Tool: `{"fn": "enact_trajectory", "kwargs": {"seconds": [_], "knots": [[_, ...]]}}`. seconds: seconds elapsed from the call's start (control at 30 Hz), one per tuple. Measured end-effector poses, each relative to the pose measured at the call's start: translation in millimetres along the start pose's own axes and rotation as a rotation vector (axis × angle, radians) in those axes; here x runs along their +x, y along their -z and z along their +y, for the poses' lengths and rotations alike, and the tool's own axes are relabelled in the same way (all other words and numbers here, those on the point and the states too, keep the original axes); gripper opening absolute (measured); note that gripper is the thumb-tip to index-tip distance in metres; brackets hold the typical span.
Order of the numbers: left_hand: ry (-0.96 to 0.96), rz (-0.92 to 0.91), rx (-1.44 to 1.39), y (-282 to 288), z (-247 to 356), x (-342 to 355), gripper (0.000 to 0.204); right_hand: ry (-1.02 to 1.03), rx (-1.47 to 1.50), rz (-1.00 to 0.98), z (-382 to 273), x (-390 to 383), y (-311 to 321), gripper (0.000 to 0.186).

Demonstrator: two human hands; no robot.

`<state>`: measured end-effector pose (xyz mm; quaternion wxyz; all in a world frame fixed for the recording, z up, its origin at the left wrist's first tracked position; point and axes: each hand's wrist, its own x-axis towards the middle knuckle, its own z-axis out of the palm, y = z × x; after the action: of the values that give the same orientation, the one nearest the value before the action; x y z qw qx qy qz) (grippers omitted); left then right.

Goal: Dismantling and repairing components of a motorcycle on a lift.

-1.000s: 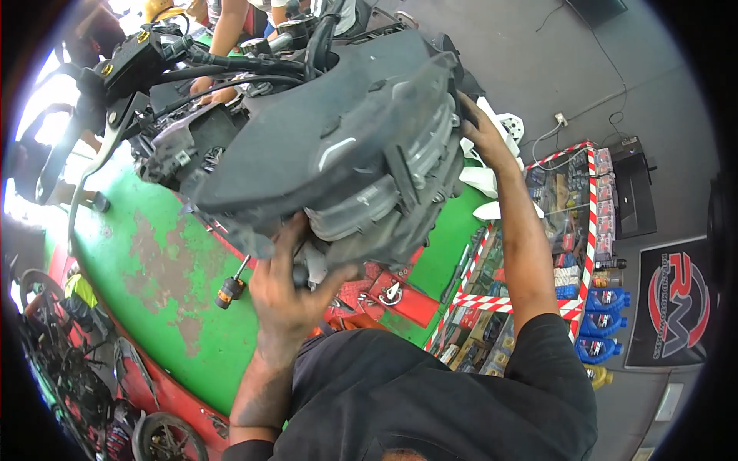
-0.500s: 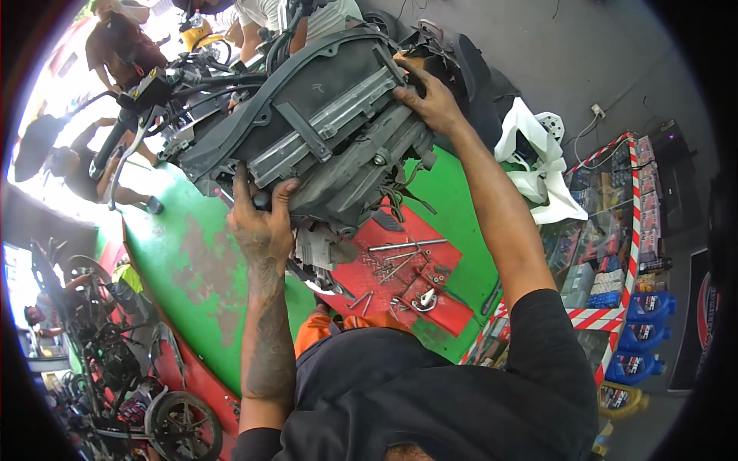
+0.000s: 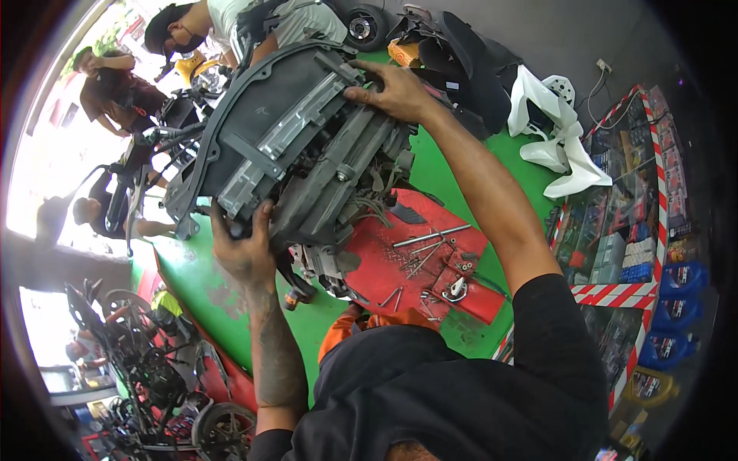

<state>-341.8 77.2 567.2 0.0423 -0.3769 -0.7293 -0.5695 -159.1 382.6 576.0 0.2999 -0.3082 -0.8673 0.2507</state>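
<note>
Both my hands grip a large dark motorcycle headlight unit [image 3: 254,115], held tilted in front of me, with clear strips along its face and dusty black plastic around them. My left hand [image 3: 247,250] is closed on its lower left end, thumb and fingers on either side of the edge. At the upper right end my right hand [image 3: 396,94] pinches the rim, thumb underneath and fingers partly hidden. Handlebar parts and cables [image 3: 157,138] lie just beyond it on the left. Below it, partly covered, are grey mechanical parts [image 3: 327,261].
Wrenches, sockets and loose screws lie on a red platform [image 3: 369,257] over the green floor [image 3: 461,165]. White fairing panels [image 3: 573,146] and a black seat [image 3: 469,69] sit at right. A striped glass cabinet [image 3: 615,296] flanks me. A co-worker [image 3: 223,23] bends over at the far side.
The headlight unit and both hands have shifted left in view, and the unit is tilted more steeply. The whole view has turned slightly. Both hands keep their grip.
</note>
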Motion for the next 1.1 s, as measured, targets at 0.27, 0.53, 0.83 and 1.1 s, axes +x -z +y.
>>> {"fn": "enact_trajectory", "kwargs": {"seconds": [0.27, 0.53, 0.83, 1.1], "knots": [[-0.076, 0.067, -0.085, -3, -4, -3, 0.073, 0.014, 0.259, 0.031, 7, 1, -7, 0.106], [-0.106, -0.049, 0.174, 8, -8, 0, 0.077, 0.05, 0.401, 0.009, 21, 0, -9, 0.105], [0.35, -0.344, -0.145, 21, -17, 9, 0.058, 0.039, 0.162, -0.298, 21, 16, 14, 0.107], [0.019, -0.305, -0.273, 10, -43, 2, 0.051, 0.118, 0.37, -0.197, 24, 8, 2, 0.094]]}}
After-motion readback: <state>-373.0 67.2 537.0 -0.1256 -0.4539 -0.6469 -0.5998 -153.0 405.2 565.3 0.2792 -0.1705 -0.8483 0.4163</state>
